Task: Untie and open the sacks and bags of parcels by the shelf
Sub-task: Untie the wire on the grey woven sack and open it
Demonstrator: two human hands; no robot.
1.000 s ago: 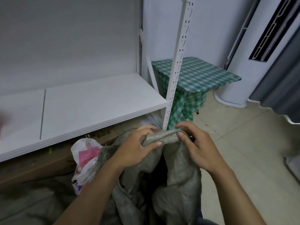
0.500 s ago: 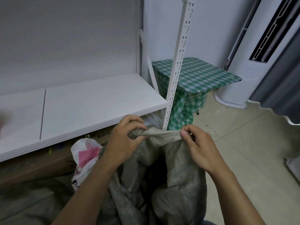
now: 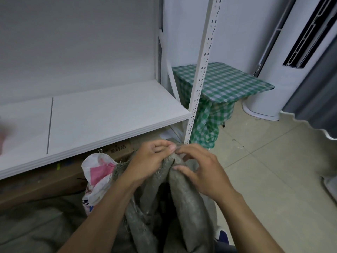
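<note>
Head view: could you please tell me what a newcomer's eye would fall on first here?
Two hands meet at bottom centre: the left hand and right hand both pinch the bunched top of a grey sack. Above them a white shelf spans the left half, and a green checked table stands right of its post. A pink-and-white bag sits left of the sack.

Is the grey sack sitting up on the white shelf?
No, the grey sack is below and in front of the white shelf, its top pinched by the left hand and right hand.
</note>
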